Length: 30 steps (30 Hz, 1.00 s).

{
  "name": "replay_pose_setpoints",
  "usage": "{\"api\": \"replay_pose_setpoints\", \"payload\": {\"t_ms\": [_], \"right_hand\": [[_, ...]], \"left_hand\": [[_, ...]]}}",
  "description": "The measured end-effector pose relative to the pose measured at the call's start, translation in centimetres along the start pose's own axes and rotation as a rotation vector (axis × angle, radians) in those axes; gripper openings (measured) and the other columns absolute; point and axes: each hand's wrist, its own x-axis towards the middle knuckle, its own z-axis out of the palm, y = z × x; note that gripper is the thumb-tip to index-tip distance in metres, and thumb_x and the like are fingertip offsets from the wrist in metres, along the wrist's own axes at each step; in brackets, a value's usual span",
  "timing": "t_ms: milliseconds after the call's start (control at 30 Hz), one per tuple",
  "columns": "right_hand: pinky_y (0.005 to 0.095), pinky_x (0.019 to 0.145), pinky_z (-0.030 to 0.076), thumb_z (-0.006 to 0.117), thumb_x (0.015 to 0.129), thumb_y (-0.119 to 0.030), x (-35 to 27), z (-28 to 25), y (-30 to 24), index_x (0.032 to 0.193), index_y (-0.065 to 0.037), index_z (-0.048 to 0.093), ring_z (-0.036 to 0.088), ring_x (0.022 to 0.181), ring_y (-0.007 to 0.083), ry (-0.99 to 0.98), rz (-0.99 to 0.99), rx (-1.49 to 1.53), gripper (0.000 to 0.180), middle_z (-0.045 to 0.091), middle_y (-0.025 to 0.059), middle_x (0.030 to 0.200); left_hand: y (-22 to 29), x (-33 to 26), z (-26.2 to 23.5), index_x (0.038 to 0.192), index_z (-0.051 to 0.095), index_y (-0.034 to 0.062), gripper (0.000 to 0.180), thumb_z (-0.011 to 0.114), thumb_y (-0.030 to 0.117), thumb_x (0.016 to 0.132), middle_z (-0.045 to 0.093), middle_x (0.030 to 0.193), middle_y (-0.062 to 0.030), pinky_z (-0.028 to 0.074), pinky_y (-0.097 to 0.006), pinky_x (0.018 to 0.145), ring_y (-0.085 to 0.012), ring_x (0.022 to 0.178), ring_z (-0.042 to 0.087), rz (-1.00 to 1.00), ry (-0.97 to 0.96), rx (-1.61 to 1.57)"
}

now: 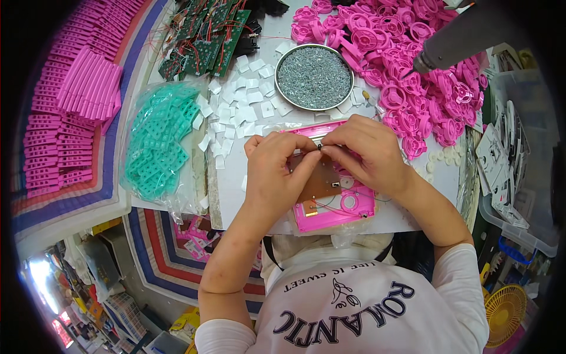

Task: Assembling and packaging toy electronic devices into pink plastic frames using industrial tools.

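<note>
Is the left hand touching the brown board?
Touching. The head view shows the left hand with its fingers curled over the top edge of the brown board, no gap between them; the board lies on the pink casing.

I see my left hand (276,171) and right hand (368,154) meeting over a brown circuit board (318,180) that lies in a pink plastic housing (336,206) on the white counter (236,177). The fingers (306,162) of both hands pinch something small at the board's top edge; I cannot tell what it is. Just beyond sits a round metal tin (314,76) full of small screws, with white square pads (239,112) scattered to its left. A bag of teal plastic parts (159,141) lies further left, near stacked pink strips (65,118). Pink round parts (407,71) heap up on the right, and green circuit boards (206,38) lie at the far edge.
</note>
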Motion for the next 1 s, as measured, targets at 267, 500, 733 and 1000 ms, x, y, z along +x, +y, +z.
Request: {"api": "replay_pose_setpoints", "payload": {"t_ms": [267,500,733,1000], "right_hand": [[0.0327,0.058,0.048,0.078,0.081,-0.016,-0.3,-2.2,-1.8,0.122,-0.006,0.07,0.063,0.063,0.022,-0.292,0.318,0.21,0.043,0.064,0.007,0.072],[0.0319,0.054,0.047,0.075,0.081,-0.016,-1.3,-3.5,-1.6,0.126,-0.007,0.068,0.059,0.055,0.0193,-0.279,0.244,0.175,0.047,0.061,0.0049,0.067],[0.0334,0.053,0.046,0.074,0.081,-0.014,-0.6,-3.4,-2.1,0.135,-0.006,0.064,0.059,0.053,0.0202,-0.383,0.304,0.235,0.055,0.059,0.0057,0.062],[0.0321,0.052,0.047,0.073,0.082,-0.015,-1.2,-4.6,-2.0,0.137,-0.006,0.063,0.06,0.052,0.019,-0.447,0.307,0.167,0.056,0.061,0.0069,0.062]], "left_hand": [[-1.5,-0.1,0.6,0.094,0.068,0.0114,0.018,0.077,0.005,0.08,0.068,0.088,-0.0005,0.034,-0.039,0.085,-0.0186,0.074,0.058,0.345,0.112,0.077],[-2.2,-0.2,0.4,0.097,0.068,0.012,0.025,0.08,0.004,0.077,0.07,0.092,-0.0009,0.033,-0.04,0.086,-0.0211,0.079,0.061,0.444,0.111,0.116],[-2.1,-0.3,0.6,0.099,0.068,0.0126,0.026,0.079,0.006,0.077,0.07,0.095,0.0001,0.034,-0.04,0.085,-0.0199,0.08,0.062,0.517,0.11,0.096],[-2.2,-0.7,1.0,0.103,0.065,0.0142,0.03,0.078,0.009,0.077,0.07,0.098,0.0013,0.035,-0.041,0.086,-0.0185,0.081,0.062,0.476,0.119,0.115]]}}
